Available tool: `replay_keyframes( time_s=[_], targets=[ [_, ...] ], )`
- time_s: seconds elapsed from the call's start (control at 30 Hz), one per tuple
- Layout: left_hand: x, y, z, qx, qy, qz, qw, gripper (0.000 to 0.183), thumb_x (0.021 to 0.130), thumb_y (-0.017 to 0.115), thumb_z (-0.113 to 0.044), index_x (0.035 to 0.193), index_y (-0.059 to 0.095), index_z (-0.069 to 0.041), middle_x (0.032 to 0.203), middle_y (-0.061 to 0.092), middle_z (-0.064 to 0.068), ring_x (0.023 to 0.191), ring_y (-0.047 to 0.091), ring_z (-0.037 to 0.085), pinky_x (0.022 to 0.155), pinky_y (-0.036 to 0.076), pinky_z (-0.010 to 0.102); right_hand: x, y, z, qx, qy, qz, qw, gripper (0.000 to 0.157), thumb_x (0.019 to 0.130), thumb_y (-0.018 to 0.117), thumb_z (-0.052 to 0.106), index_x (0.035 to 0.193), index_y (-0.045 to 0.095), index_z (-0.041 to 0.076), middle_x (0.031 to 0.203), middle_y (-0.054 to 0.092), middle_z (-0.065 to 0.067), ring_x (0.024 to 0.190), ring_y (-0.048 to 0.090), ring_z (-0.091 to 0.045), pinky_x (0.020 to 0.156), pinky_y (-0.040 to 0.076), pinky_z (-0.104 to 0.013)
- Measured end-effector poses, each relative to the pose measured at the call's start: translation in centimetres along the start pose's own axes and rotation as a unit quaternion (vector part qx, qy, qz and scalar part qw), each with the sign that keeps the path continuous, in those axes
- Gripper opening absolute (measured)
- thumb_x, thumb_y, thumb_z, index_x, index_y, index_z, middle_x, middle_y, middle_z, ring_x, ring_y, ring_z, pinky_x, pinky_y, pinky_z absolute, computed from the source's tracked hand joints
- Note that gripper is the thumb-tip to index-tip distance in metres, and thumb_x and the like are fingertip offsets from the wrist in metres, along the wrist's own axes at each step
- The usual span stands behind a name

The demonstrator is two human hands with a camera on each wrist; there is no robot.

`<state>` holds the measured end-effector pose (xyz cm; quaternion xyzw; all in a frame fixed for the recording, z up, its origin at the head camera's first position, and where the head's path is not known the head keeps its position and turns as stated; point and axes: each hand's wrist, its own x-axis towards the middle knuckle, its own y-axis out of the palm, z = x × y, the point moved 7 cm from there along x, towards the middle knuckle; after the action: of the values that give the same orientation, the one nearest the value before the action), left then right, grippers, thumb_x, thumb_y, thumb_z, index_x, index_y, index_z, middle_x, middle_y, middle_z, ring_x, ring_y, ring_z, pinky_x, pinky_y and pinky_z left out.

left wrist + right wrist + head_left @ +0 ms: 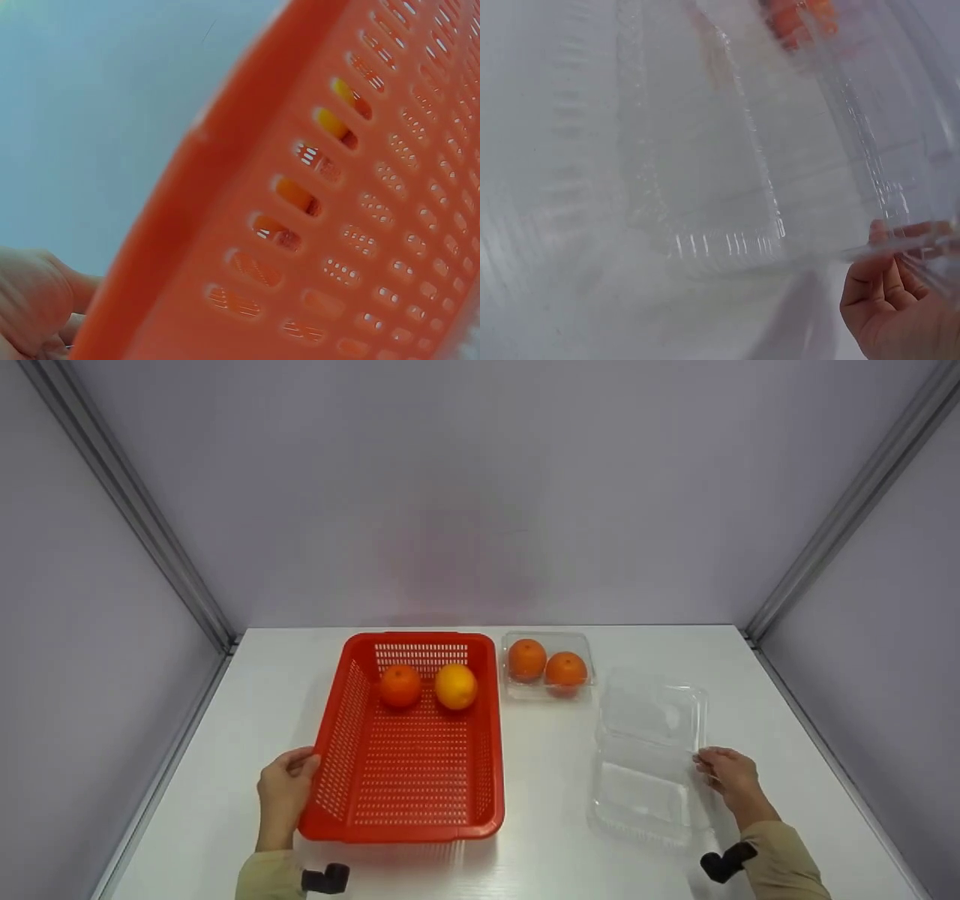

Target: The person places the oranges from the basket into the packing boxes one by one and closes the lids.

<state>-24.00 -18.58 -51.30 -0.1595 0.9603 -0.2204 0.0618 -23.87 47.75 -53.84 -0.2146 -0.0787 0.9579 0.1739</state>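
A red perforated plastic basket (pixel 420 832) stands left of the middle, holding an orange (pixel 400 687) and a yellower round fruit (pixel 456 687) at its far end. My left hand (pixel 286 791) grips the basket's left rim, thumb and fingers around the edge. On the right lies a clear plastic clamshell box (pixel 643 795), unfolded with its lid toward the back and nothing inside. My right hand (pixel 731 776) pinches its right edge near the hinge. In the right wrist view, the fingers (pixel 881 274) hold the thin clear edge.
Behind, between basket and clamshell box, a second clear plastic box (pixel 514 691) holds two oranges (pixel 527 659). The white table (pixel 547 780) is bounded by pale walls (pixel 480 510) at the back and both sides, with grey metal corner posts (pixel 142 510).
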Motion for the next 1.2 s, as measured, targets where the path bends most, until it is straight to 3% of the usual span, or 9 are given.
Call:
replay_keyframes(
  time_s=[0.27, 0.53, 0.87, 1.2],
  targets=[
    [0.0, 0.0, 0.2, -0.004, -0.017, 0.008, 0.9998, 0.03, 0.092, 0.055, -0.013, 0.114, 0.057, 0.006, 0.108, 0.06, 0.026, 0.098, 0.059, 0.033, 0.078, 0.05, 0.034, -0.4, 1.1, 0.5, 0.021, -0.028, 0.018, 0.999, 0.016, 0.092, 0.053, 0.017, 0.104, 0.051, 0.006, 0.077, 0.064, 0.013, 0.074, 0.059, 0.0, 0.069, 0.047, -0.02],
    [-0.1, 0.0, 0.1, -0.007, -0.019, 0.009, 0.9998, 0.03, 0.092, 0.055, -0.013, 0.115, 0.057, 0.006, 0.108, 0.059, 0.025, 0.098, 0.058, 0.033, 0.074, 0.05, 0.029, -0.4, 3.2, 0.9, 0.015, -0.049, 0.032, 0.998, 0.021, 0.092, 0.054, 0.016, 0.107, 0.049, 0.003, 0.078, 0.065, 0.011, 0.074, 0.06, -0.002, 0.066, 0.047, -0.02],
    [-0.2, 0.0, 0.1, -0.011, -0.027, 0.013, 0.9995, 0.032, 0.092, 0.054, -0.014, 0.117, 0.056, 0.006, 0.11, 0.058, 0.026, 0.1, 0.057, 0.035, 0.084, 0.048, 0.042, -0.1, 6.7, 1.5, 0.001, -0.058, 0.034, 0.998, 0.02, 0.091, 0.054, 0.016, 0.105, 0.052, 0.002, 0.08, 0.065, 0.007, 0.075, 0.06, -0.005, 0.068, 0.048, -0.023],
    [0.0, 0.2, 0.5, -0.021, -0.041, 0.022, 0.9987, 0.033, 0.093, 0.053, -0.016, 0.118, 0.054, 0.006, 0.112, 0.057, 0.026, 0.102, 0.056, 0.034, 0.086, 0.047, 0.043, 0.4, 10.8, 2.1, -0.014, -0.057, 0.032, 0.998, 0.025, 0.091, 0.055, 0.015, 0.109, 0.052, -0.002, 0.081, 0.066, 0.004, 0.073, 0.06, -0.007, 0.065, 0.047, -0.023]
  ],
)
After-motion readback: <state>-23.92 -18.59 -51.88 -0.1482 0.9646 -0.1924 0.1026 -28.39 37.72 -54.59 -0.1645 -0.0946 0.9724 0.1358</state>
